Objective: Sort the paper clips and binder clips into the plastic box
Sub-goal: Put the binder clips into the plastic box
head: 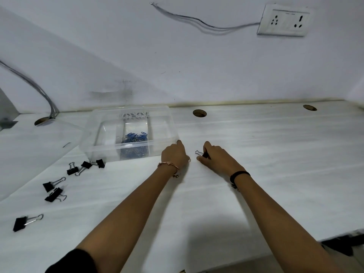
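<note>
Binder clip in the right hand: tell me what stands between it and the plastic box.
The left hand does: it rests on the table beside the plastic box, directly between the box and the binder clip pinched in the right hand.

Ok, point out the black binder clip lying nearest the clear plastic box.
The black binder clip just beside the clear plastic box's front left corner; the other loose clips lie farther left, toward the table's near edge.
</note>
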